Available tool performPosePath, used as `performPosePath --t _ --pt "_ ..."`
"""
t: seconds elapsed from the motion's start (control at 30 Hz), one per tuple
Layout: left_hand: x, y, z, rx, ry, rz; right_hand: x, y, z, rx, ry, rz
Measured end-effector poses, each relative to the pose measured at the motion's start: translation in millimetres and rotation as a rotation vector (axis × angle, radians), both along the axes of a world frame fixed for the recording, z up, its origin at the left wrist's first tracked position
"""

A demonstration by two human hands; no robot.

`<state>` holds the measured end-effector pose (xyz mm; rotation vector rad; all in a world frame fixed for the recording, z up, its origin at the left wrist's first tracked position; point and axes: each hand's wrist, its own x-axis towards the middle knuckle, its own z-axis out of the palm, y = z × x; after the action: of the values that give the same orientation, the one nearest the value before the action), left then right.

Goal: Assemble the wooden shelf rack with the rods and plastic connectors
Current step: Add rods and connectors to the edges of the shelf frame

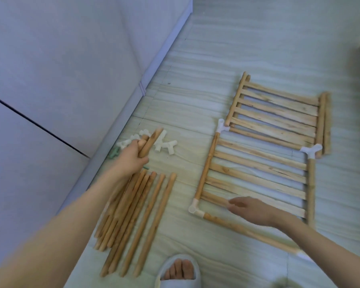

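Note:
My left hand (133,156) grips two wooden rods (151,141) near their top ends, lifted above a row of several loose rods (146,215) on the floor. White plastic connectors (164,145) lie in a small heap just beyond that hand. To the right a slatted shelf panel (256,175) lies flat, framed by rods joined with white corner connectors (195,209). My right hand (252,208) hovers over or rests on the panel's near edge with fingers straight. A second slatted panel (276,111) lies behind it.
A pale cabinet or bed side (71,80) runs along the left. A green plastic piece (113,153) lies by its base. My slippered foot (179,271) stands at the bottom centre. The floor is light wood-look tile (195,90).

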<state>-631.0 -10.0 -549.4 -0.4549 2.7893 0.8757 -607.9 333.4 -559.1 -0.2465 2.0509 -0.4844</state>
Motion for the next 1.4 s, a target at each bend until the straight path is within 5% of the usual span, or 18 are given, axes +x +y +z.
performPosePath --t 0.17,0.4,0.6,0.67,0.87,1.07,1.4 --pt "-4 113 75 0.254 0.189 -0.181 12 -16 74 -0.424 0.023 -0.319" --pt "36 225 152 0.571 0.359 -0.362 48 12 122 -0.598 0.318 -0.386" --pt "50 220 143 0.71 0.412 -0.201 56 35 117 -0.448 0.418 -0.416" --pt "73 247 140 0.749 0.359 -0.248 94 73 110 -0.351 0.477 -0.554" --pt "80 232 133 0.869 0.544 0.108 106 137 81 -0.332 0.486 -0.944" --pt "79 241 120 0.879 0.546 0.11 136 173 41 -0.248 0.554 -1.219" --pt "80 243 120 0.909 0.503 0.172 136 173 20 -0.117 0.55 -1.077"
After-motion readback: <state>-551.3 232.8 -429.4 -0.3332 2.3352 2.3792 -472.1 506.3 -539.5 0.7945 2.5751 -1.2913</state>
